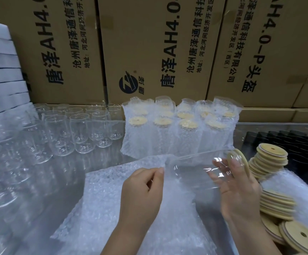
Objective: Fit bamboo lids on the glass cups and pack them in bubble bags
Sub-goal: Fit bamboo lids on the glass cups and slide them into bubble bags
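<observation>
Bagging step in hand, with lid [238, 162] already fitted. Pinching the top bag [109, 196] by its mouth edge with left hand [142, 188], thumb against forefinger, other fingers curled. Holding cup [195, 168] on its side in right hand [241, 190], fingers spread round the glass, base just beside the left fingertips, lid at the right end. Probably next: lifting the pinched layer to open the mouth, then sliding cup in base first, gripping firmly on slick glass. Beyond both hands, packed cups [177, 126] standing in a block; left of left hand, bare cups [79, 129]; right of right hand, loose lids [271, 159] in stacks.
</observation>
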